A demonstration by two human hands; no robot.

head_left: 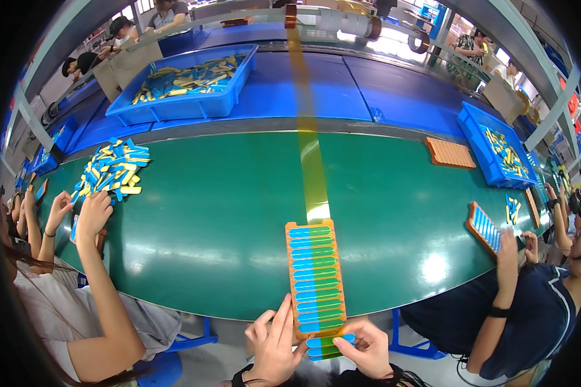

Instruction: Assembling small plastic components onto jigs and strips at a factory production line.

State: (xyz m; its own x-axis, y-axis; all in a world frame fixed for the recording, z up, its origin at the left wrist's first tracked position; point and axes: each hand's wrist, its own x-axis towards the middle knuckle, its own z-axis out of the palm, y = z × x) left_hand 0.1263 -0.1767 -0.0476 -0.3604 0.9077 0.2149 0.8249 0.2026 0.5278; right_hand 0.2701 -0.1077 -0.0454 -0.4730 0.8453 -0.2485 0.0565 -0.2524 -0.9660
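Observation:
In front of me an orange slotted tray (pixel 340 297) lies at the table's near edge, its slots filled with a row of small blue rounded strips (pixel 301 264). Amber translucent tape (pixel 315 174) runs down lengthwise over the strips. Past the tray's near end, several more blue strips (pixel 314 348) sit side by side under or on the tape. My right hand (pixel 368 348) pinches the right end of these between thumb and fingers. My left hand (pixel 274 342) rests against the tray's lower left side, fingers stretched out, thumb close to the strips' left ends.
Tape rolls (pixel 342 22) hang on a bar overhead. A blue bin (pixel 193 111) of blue and yellow pieces stands behind, another bin (pixel 490 151) at right. A loose pile (pixel 113 169) lies left; an empty orange tray (pixel 450 153) lies right. Co-workers sit on both sides.

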